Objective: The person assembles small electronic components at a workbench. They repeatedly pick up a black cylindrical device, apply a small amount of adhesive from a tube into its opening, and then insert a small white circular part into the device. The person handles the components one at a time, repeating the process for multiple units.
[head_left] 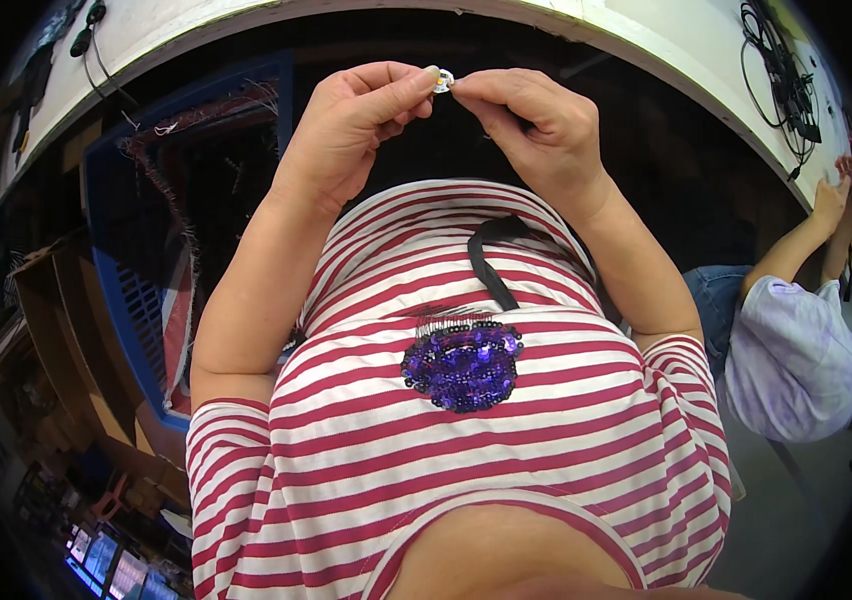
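Both of my hands meet in front of me, close to the table's near edge. Between their fingertips is a small white, roundish piece with a yellow spot on it; its exact kind is too small to make out. My left hand pinches it from the left with thumb and forefinger, the other fingers curled beneath. From the right, my right hand has thumb and fingertips pressed together at the piece's edge. The fingertips partly cover it.
A white tabletop curves across the far side, bearing a coiled black cable at right. On the left stands a blue plastic crate with cloth inside, beside cardboard boxes. A co-worker is at the right.
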Tool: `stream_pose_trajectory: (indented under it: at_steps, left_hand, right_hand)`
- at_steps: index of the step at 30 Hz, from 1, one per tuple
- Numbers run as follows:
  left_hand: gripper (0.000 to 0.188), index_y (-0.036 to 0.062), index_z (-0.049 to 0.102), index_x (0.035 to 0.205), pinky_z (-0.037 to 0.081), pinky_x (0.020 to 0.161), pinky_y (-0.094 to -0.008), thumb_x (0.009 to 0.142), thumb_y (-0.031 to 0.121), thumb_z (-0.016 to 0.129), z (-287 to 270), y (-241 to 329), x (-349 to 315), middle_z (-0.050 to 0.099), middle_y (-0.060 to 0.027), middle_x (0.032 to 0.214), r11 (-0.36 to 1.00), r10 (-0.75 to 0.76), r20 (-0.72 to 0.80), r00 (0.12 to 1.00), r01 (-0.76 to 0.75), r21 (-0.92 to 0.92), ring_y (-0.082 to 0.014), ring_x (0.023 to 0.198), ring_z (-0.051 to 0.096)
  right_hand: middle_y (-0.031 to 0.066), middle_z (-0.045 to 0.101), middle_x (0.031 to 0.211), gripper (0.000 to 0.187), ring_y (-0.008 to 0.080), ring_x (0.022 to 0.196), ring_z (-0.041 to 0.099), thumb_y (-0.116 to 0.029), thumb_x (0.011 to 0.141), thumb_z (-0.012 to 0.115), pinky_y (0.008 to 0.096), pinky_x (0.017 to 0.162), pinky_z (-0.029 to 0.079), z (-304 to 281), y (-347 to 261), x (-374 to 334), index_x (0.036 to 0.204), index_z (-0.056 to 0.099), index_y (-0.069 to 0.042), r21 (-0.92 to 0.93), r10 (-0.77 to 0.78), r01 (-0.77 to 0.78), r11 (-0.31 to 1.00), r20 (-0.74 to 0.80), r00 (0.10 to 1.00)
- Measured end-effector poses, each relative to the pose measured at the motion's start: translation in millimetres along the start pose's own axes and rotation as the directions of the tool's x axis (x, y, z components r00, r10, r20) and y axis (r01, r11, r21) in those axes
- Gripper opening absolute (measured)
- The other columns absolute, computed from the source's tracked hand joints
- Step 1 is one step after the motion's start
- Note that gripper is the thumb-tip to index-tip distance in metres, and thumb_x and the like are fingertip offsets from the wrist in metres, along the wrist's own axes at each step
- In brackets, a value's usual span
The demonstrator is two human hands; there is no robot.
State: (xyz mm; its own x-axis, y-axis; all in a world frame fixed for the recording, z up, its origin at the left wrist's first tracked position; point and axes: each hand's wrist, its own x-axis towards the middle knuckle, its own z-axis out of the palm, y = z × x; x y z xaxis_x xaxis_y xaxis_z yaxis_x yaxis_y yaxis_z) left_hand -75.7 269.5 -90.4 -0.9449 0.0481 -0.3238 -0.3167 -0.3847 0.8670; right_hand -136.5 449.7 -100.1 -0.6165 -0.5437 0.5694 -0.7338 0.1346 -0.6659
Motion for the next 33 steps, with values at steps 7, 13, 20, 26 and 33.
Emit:
stream_pose_trajectory:
  at_steps: [7,13,20,26,33]
  left_hand:
    - [0.017,0.0024,0.060,0.092,0.042,0.070,-0.0175,0.083,0.017,0.062,0.5,9.0,-4.2,0.059,-0.0010,0.080,0.977,0.132,0.071,0.989,-0.141,0.157,-0.0060,0.074,0.053]
    - [0.069,0.0024,0.036,0.127,0.046,0.084,-0.0260,0.068,0.000,0.072,4.6,-14.1,-7.2,0.049,-0.0078,0.109,0.924,0.311,0.139,0.940,-0.333,0.185,-0.0161,0.096,0.054]
    - [0.041,0.0023,0.039,0.126,0.033,0.054,-0.0165,0.087,0.009,0.051,24.6,-11.3,-5.0,0.052,-0.0025,0.095,0.921,0.366,0.119,0.923,-0.377,0.094,-0.0037,0.066,0.042]
    - [0.024,0.0060,0.053,0.089,0.030,0.053,-0.0149,0.077,0.018,0.069,25.5,4.2,-5.7,0.050,0.0039,0.074,0.957,0.272,0.026,0.962,-0.267,-0.114,-0.0013,0.061,0.042]
    - [0.011,0.0046,0.054,0.080,0.032,0.053,-0.0160,0.076,0.006,0.063,15.0,7.5,5.8,0.053,-0.0001,0.070,0.952,0.306,-0.107,0.946,-0.303,0.036,-0.0027,0.057,0.041]
  right_hand:
    - [0.0064,0.066,0.080,0.016,0.0106,0.072,0.062,-0.007,0.080,0.062,0.0224,0.064,0.050,2.3,-7.6,6.5,0.095,0.064,-0.001,0.357,0.357,-0.406,0.841,0.195,0.913]
    - [0.0044,0.064,0.083,0.016,0.0100,0.075,0.061,-0.012,0.082,0.063,0.0215,0.064,0.051,-0.2,-8.3,16.9,0.091,0.060,0.000,0.708,0.571,-0.582,0.399,0.304,0.762]
    - [0.0058,0.060,0.083,0.011,0.0119,0.068,0.058,0.001,0.076,0.066,0.0251,0.059,0.050,-10.6,-20.8,31.2,0.085,0.060,0.001,0.814,0.490,-0.347,0.466,0.089,0.867]
    - [0.0030,0.062,0.084,0.011,0.0167,0.070,0.060,-0.004,0.067,0.065,0.0288,0.064,0.050,-27.8,-20.7,36.0,0.078,0.065,-0.007,-0.080,-0.414,0.420,0.904,0.087,0.906]
    - [0.0127,0.062,0.090,0.018,0.0257,0.075,0.062,-0.007,0.079,0.059,0.0312,0.067,0.049,-73.7,39.4,113.2,0.096,0.060,-0.003,-0.349,0.067,-0.092,0.932,-0.084,0.994]
